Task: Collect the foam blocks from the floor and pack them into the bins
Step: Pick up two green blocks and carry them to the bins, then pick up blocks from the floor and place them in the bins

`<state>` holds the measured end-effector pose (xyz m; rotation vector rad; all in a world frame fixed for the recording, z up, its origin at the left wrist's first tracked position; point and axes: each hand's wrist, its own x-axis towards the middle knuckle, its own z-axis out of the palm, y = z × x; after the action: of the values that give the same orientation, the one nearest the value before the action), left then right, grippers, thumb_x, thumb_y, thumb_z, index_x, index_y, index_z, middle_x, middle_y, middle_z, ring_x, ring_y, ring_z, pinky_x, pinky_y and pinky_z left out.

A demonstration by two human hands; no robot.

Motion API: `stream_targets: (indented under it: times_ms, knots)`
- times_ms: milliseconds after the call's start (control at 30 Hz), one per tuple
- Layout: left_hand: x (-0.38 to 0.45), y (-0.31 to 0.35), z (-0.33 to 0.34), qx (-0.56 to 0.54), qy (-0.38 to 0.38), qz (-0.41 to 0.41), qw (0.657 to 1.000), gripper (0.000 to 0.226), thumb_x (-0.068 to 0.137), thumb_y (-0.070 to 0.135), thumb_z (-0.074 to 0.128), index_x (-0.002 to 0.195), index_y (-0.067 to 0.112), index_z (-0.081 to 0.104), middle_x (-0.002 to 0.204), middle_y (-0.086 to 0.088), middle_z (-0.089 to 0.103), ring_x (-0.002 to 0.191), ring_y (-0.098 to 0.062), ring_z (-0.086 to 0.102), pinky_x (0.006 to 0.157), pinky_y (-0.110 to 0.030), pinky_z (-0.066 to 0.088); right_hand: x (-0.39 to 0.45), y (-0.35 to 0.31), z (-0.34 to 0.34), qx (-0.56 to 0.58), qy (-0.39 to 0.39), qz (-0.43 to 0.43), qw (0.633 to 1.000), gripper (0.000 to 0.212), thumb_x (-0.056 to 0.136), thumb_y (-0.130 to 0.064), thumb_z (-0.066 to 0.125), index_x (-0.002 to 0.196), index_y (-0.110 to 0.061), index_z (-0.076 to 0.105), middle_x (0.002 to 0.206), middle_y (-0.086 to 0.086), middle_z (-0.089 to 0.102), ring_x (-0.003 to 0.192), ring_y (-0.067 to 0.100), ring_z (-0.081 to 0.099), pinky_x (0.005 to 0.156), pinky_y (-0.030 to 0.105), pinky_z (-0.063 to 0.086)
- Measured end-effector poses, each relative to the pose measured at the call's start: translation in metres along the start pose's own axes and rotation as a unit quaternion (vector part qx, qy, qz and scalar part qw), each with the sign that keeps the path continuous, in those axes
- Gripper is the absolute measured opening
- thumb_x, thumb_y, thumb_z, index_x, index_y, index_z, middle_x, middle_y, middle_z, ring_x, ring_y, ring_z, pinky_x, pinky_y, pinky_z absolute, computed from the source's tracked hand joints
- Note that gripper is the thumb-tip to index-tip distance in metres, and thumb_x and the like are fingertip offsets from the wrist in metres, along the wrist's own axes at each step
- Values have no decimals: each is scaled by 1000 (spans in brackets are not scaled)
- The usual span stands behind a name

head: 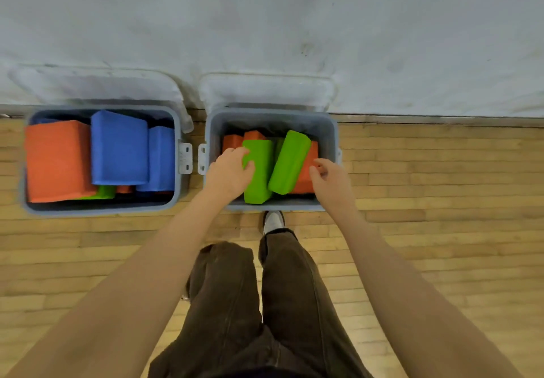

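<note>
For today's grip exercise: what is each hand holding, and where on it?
Left hand grips the upright green block by its left edge. Right hand holds nothing.

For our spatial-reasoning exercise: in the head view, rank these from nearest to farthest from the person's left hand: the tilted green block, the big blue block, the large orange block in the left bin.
From the left hand:
1. Tilted green block, right bin, just right of the hand.
2. Big blue block, left bin, middle.
3. Large orange block, left bin's far left side.

Orange blocks point(306, 171) — half-buried under green
</note>
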<state>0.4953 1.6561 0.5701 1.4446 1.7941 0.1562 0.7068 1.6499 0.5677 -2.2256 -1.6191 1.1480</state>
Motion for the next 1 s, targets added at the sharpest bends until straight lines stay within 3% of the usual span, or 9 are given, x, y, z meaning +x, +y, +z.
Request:
stream_targets:
  times_ms: [167, 300, 400, 500, 600, 700, 800, 900, 1000]
  knots:
    - [-61, -34, -34, 0, -61, 6, 998, 29, 96, 20, 44, 118, 7, 59, 109, -12, 63, 99, -26, 58, 87, -38, 48, -79, -9, 2, 52, 25, 68, 996, 32, 98, -27, 45, 123, -12, 58, 110, 5, 64, 97, 20, 57, 79, 30, 45]
    - [-98, -90, -47, 107, -122, 13, 987, 33, 97, 22, 41, 123, 11, 57, 121, -11, 60, 109, -28, 55, 88, -36, 46, -147, -10, 41, 101, 58, 153, 981, 32, 98, -25, 44, 122, -10, 58, 108, 5, 63, 97, 20, 56, 78, 27, 38]
    - [-126, -122, -50, 181, -187, 39, 965, 34, 96, 24, 41, 122, 10, 57, 124, -12, 59, 111, -29, 54, 91, -37, 46, -203, -14, 80, 150, 73, 211, 963, 32, 97, -24, 45, 123, -10, 58, 117, 10, 61, 100, 22, 56, 78, 26, 37]
    - [-148, -133, -49, 228, -232, 79, 942, 34, 95, 24, 42, 121, 9, 58, 122, -12, 60, 109, -27, 55, 88, -33, 45, -261, -13, 106, 201, 98, 270, 937, 32, 97, -25, 42, 122, -11, 57, 104, 7, 61, 85, 17, 52, 72, 26, 36]
    - [-164, -125, -37, 275, -273, 134, 912, 31, 96, 23, 41, 117, 7, 59, 118, -11, 61, 108, -26, 54, 83, -29, 42, -319, -2, 125, 246, 155, 323, 901, 32, 98, -25, 41, 122, -11, 57, 99, 3, 58, 84, 17, 52, 71, 25, 36]
    - [-185, -102, -7, 333, -322, 203, 863, 28, 96, 23, 42, 110, 7, 60, 109, -10, 62, 99, -25, 56, 74, -28, 40, -381, 14, 151, 319, 212, 391, 837, 33, 99, -23, 42, 126, -11, 56, 101, 1, 57, 84, 11, 50, 72, 21, 35]
    - [-225, -65, 45, 400, -383, 295, 778, 25, 96, 21, 41, 101, 7, 61, 99, -7, 61, 93, -26, 57, 72, -30, 41, -447, 28, 195, 408, 239, 450, 757, 33, 98, -23, 44, 125, -10, 57, 106, 2, 61, 82, 7, 53, 70, 17, 38]
    - [-295, -29, 106, 453, -432, 394, 673, 19, 98, 21, 39, 88, 14, 53, 88, -6, 54, 85, -22, 51, 66, -27, 37, -510, 40, 240, 480, 285, 515, 650, 33, 95, -23, 44, 120, -9, 60, 108, 8, 64, 99, 21, 59, 79, 28, 45]
    - [-374, -14, 167, 484, -457, 472, 578, 23, 98, 23, 41, 80, 16, 53, 81, 0, 53, 86, -20, 51, 64, -27, 39, -569, 52, 277, 533, 341, 566, 529, 33, 94, -22, 43, 119, -8, 60, 100, 7, 64, 87, 19, 57, 70, 26, 42]
